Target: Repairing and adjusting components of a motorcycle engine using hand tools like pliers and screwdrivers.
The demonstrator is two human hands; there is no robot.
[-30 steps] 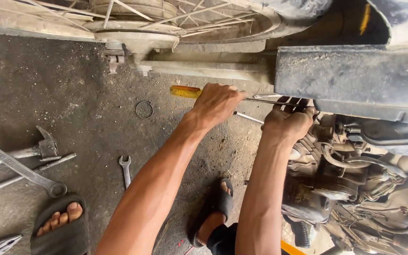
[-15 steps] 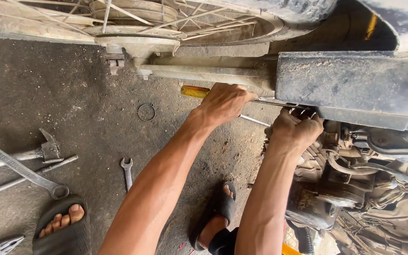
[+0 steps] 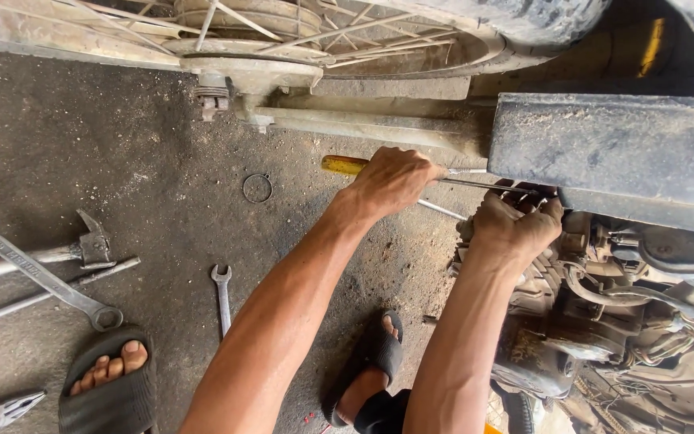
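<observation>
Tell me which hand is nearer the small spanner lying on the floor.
Left. The left hand grips the screwdriver up and to the right of the spanner; the right hand is farther right, against the engine.

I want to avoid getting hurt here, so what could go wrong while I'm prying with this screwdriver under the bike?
The left hand drives the yellow-handled screwdriver toward the right hand, which grips parts at the engine; a slip could jab those fingers. The feet are in open sandals among a loose spanner and hammer, so a stubbed toe or a dropped tool on a foot seems possible.
</observation>
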